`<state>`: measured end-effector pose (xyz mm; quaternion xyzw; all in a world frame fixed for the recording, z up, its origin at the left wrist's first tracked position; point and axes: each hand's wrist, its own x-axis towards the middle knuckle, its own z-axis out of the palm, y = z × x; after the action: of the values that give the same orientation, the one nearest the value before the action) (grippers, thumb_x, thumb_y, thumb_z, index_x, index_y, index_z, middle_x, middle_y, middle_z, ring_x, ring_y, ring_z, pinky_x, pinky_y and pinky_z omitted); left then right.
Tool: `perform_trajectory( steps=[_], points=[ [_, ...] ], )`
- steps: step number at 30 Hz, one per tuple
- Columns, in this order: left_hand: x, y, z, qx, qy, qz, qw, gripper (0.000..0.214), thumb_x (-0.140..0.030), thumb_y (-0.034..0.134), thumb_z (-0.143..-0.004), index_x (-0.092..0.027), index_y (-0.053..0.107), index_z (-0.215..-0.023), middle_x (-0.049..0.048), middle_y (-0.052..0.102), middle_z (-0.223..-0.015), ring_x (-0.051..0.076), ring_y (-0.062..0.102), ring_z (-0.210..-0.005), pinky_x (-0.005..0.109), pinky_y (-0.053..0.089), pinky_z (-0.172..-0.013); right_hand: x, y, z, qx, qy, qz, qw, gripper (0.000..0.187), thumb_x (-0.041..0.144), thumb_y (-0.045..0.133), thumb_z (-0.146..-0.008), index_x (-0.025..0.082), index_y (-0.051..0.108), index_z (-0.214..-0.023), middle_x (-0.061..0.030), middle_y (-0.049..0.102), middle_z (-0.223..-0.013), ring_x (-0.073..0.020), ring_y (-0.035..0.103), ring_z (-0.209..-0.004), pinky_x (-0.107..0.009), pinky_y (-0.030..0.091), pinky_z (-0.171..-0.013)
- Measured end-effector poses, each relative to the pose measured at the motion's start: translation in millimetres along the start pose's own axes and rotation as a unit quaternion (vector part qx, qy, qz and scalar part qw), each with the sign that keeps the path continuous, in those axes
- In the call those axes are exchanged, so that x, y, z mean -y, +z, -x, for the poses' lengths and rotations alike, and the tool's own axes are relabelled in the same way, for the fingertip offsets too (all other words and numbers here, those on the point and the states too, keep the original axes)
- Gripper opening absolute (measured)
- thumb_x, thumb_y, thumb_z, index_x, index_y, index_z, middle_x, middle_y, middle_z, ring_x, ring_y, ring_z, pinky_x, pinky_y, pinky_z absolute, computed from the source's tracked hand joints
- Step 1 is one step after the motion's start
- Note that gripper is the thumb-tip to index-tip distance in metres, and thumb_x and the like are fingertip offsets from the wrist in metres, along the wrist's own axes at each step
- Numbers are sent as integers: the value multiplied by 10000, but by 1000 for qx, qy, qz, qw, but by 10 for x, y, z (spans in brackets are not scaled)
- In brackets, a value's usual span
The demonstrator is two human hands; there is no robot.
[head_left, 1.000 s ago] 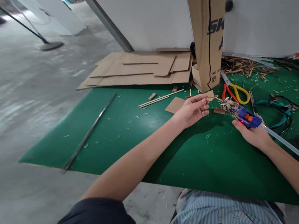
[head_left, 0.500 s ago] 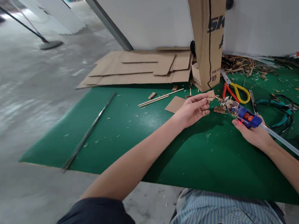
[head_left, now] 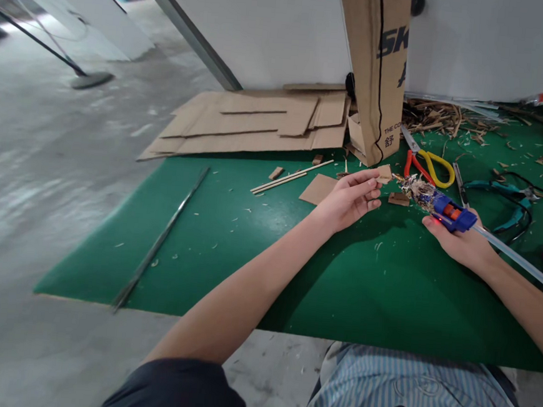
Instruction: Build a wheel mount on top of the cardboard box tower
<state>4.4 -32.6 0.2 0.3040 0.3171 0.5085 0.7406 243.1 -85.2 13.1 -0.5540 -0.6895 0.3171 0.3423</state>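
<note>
Almost nothing has moved since the earlier frame: my view has drifted slightly and both hands stay about where they were.

Left hand (head_left: 349, 200): thumb and fingers pinched, holding a small cardboard scrap (head_left: 383, 173) by its edge, above the green work mat (head_left: 162, 276).

Right hand (head_left: 459, 240): fingers curled around a blue hot glue gun (head_left: 453, 216), lit red near its base, with a long clear glue stick (head_left: 521, 262) running out of the back toward the right.

Nose of the gun: touching a clump of shavings and shiny scraps (head_left: 417, 191), just right of the held scrap, the two apart.

On the mat, far side: cardboard square (head_left: 318, 189), two thin wooden sticks (head_left: 285, 181), scissors with red and yellow handles (head_left: 431, 169), teal pliers (head_left: 511, 197), heaped wood shavings (head_left: 431, 119).

On the mat, left: metal rod (head_left: 158, 238).

Beyond the mat: flattened cardboard sheets (head_left: 254, 124), tall upright cardboard piece (head_left: 374, 67).
</note>
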Motion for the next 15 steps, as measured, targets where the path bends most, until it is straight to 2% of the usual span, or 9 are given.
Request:
perform_trajectory(
  steps=[15],
  points=[
    [-15,33,20,3,-5,-13,1000,165,-92,767,-803,-130,733,-960,1,643,-732,69,603,-615,217,529,-606,-24,11,2,-8,-8,5,1000,420,644,640,-799,265,529,-655,12,562,-560,-189,548,-548,-316,440,-529]
  ],
)
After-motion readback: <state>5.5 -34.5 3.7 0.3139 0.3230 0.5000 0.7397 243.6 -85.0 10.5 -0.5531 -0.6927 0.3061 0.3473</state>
